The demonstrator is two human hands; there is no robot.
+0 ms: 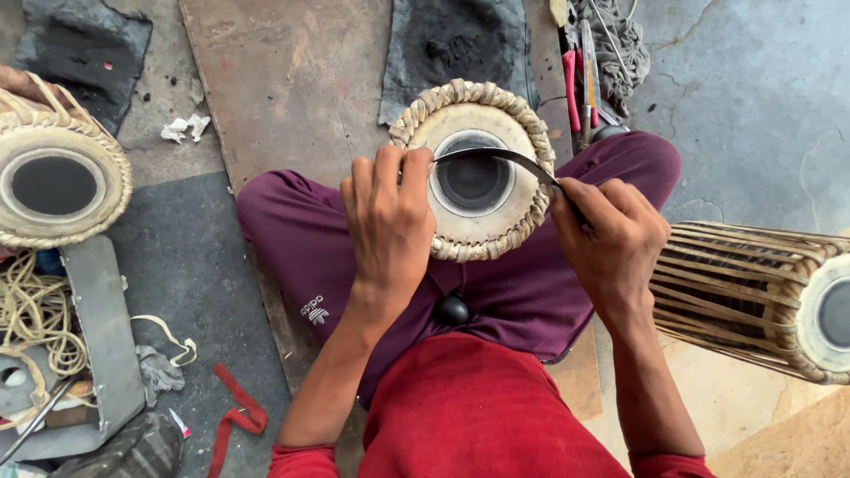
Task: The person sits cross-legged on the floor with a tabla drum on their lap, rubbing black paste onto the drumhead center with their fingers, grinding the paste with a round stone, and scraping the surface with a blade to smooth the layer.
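A small drum (496,217) with a pale skin, a dark round centre patch and a braided rim rests upright between my crossed legs. My left hand (388,221) lies on its left rim, and its fingertips pinch the far end of a curved metal blade (500,158). My right hand (611,235) grips the blade's handle end at the drum's right edge. The blade arcs across the top of the dark patch.
A second drum (55,181) stands at the left, a third (761,296) lies on its side at the right. Tools with red handles (577,84) and cord lie behind. Coiled rope (35,319), a metal plate (102,336) and a red strap (237,412) lie at lower left.
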